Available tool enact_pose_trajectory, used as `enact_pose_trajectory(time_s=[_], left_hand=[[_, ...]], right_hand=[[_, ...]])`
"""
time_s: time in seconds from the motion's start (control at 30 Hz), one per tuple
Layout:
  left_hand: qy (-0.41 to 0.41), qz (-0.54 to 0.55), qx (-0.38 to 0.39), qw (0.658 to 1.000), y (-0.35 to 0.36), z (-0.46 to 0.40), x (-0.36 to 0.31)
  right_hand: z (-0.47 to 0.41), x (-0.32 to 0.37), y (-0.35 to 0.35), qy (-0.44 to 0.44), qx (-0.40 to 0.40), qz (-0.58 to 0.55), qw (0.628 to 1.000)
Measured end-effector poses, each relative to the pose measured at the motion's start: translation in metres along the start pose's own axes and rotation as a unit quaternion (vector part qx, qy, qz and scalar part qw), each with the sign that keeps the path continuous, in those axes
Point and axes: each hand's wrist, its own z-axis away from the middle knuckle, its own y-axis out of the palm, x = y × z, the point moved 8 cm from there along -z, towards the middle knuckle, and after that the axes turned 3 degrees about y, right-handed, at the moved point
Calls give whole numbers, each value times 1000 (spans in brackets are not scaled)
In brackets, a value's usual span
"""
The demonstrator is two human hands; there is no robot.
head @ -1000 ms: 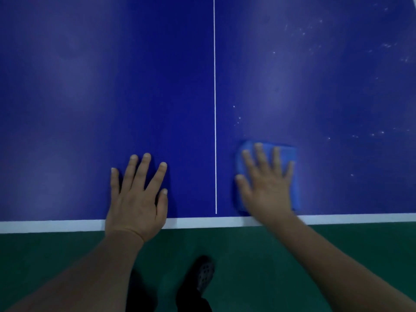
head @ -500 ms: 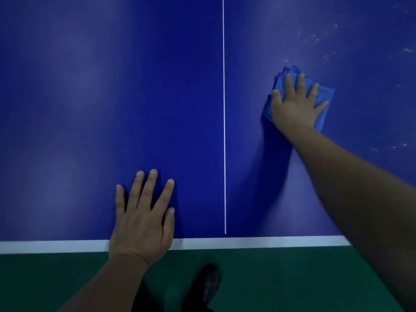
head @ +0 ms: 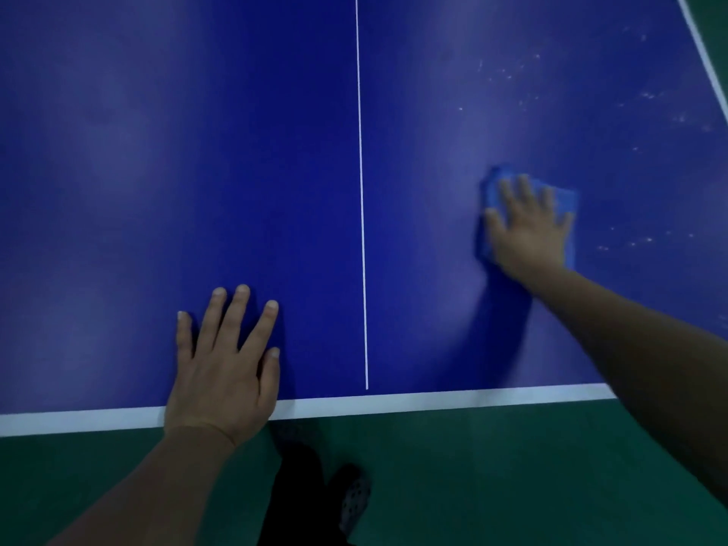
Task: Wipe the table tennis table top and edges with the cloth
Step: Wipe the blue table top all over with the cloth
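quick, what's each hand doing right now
Left hand: open, flat on the table near its edge, holding nothing.
Right hand: open, fingers spread, pressing the blue cloth onto the table.

You have no readable text, labels, brands or numbers in view. The only markings are plain white lines painted on the blue table top: a thin centre line and a broad edge stripe.

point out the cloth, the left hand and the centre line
cloth [head: 567,201], head view, far right corner
left hand [head: 222,372], head view, back of the hand
centre line [head: 360,171], head view, mid-length
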Motion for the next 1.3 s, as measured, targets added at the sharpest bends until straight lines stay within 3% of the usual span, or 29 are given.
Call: enact_pose_trajectory(time_s=[0.07,0.1,0.17,0.27,0.33,0.4,0.47,0.53,0.63,0.73,0.77,0.83,0.93,1.03,1.13,1.3], left_hand=[[-2,-5,4,1000,1,-1,1],[-3,-5,8,1000,1,-1,1],[-8,-2,14,1000,1,0,2],[-22,-2,27,999,0,-1,2],[-30,-6,31,999,-1,-2,2],[-38,-4,35,999,-2,-3,2],[-41,8,39,998,-2,-4,3],[-40,14,40,998,-4,-3,3],[-59,29,20,998,-14,-11,-6],[-92,76,-14,993,-24,-41,-13],[-88,86,-27,992,-28,-57,-16],[-77,104,-59,990,-38,-95,-15],[-77,128,-106,983,-58,-158,-3],[-84,127,-109,982,-68,-220,15],[-69,108,-75,989,-66,-270,23],[-54,68,-15,996,-49,-290,23]], right_hand=[[-6,-38,-7,161,19,-43,986],[-2,-36,-6,198,16,-51,979],[11,4,-2,181,-1,-42,983],[58,107,15,-7,7,7,1000],[105,168,26,-170,44,33,984],[124,185,31,-303,80,40,949],[100,162,24,-346,67,52,935],[45,110,11,-261,49,64,962],[-13,30,-5,-23,75,14,997],[-16,42,-5,72,56,-18,996],[-11,67,-1,51,44,-5,998],[10,144,13,-81,40,20,996],[43,249,27,-298,62,35,952],[16,280,25,-360,69,37,930],[-57,247,18,-305,51,37,950],[-199,78,-17,8,21,37,999]])
